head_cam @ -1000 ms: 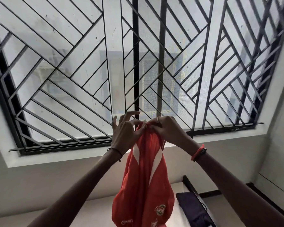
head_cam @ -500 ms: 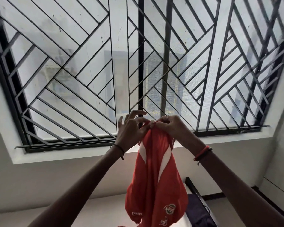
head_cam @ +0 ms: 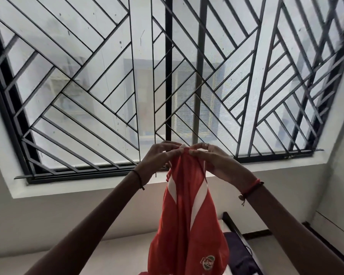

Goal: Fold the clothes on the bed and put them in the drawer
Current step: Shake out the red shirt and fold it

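Red shirt point(head_cam: 187, 219) hangs in front of the window grille point(head_cam: 87, 100), free air on either side, above the bed point(head_cam: 123, 255) near a dark garment point(head_cam: 239, 253). Left hand point(head_cam: 157, 159) and right hand point(head_cam: 209, 157) both pinch its bunched top edge. White diagonal stripes; a badge, perhaps a crest, low down.

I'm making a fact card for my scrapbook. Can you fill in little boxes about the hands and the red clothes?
held thing: red garment, white stripes, hanging down
left: left hand pinches its top
right: right hand pinches its top, close beside the left
behind: window grille
lower right: dark garment, lying down
folded: not yet
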{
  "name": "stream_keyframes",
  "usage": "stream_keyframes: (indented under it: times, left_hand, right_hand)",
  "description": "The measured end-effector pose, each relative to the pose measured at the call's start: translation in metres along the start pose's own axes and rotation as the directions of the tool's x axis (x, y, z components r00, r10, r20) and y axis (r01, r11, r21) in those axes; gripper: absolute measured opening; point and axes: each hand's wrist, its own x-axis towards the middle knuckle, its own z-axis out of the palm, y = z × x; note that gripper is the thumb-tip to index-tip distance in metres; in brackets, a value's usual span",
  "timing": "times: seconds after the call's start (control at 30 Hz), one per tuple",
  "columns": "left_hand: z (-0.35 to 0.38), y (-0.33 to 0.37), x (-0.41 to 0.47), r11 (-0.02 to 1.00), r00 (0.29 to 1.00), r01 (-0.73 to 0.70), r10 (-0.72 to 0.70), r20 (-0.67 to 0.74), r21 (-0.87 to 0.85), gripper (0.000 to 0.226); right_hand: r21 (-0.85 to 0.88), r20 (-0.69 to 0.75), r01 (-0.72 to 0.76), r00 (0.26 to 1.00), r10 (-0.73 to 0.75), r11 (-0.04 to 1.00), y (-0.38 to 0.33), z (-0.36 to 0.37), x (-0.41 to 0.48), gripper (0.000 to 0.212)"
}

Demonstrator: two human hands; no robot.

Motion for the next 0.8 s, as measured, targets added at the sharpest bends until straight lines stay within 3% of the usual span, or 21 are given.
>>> stream_keyframes:
  times: [0.2,0.3,0.43,0.53,0.57,0.63,0.73,0.8]
  left_hand:
    - [0.001,0.001,-0.002,0.997,0.997,0.060,-0.058,0.051,-0.041,0.017]
    - [0.002,-0.002,-0.004,0.998,0.994,0.050,-0.052,0.094,0.026,0.007]
    - [0.004,-0.002,-0.001,0.998,0.990,0.063,-0.063,0.129,0.006,0.008]
    - [0.002,-0.002,0.003,0.996,0.989,0.069,-0.061,0.134,-0.056,0.008]
    - [0.001,-0.003,0.004,0.995,0.989,0.067,-0.057,0.138,-0.068,0.009]
    - [-0.002,-0.007,0.006,0.998,0.989,0.051,-0.044,0.144,-0.045,0.011]
    - [-0.005,-0.013,0.008,1.000,0.981,0.005,-0.003,0.195,-0.007,0.009]
    - [-0.008,-0.014,0.008,1.000,0.971,-0.019,0.015,0.239,0.013,0.007]
  right_hand:
    - [-0.197,0.140,-0.021,0.989,0.049,0.980,0.007,-0.005,-0.009,0.020]
    - [-0.271,0.144,-0.020,0.988,0.062,0.962,0.006,-0.011,-0.011,0.013]
    - [-0.186,0.115,-0.085,0.988,0.107,0.979,0.012,-0.006,-0.010,0.017]
    - [-0.177,0.121,-0.096,0.985,0.119,0.980,0.017,0.003,-0.010,0.005]
    - [-0.194,0.114,-0.089,0.987,0.112,0.977,0.020,0.004,-0.009,0.014]
    - [-0.210,0.097,-0.064,0.991,0.086,0.976,0.024,0.006,-0.009,0.023]
    - [-0.182,0.151,-0.062,0.984,0.091,0.981,0.025,0.009,-0.011,0.006]
    - [-0.176,0.159,-0.090,0.980,0.118,0.980,0.024,0.009,-0.010,0.017]
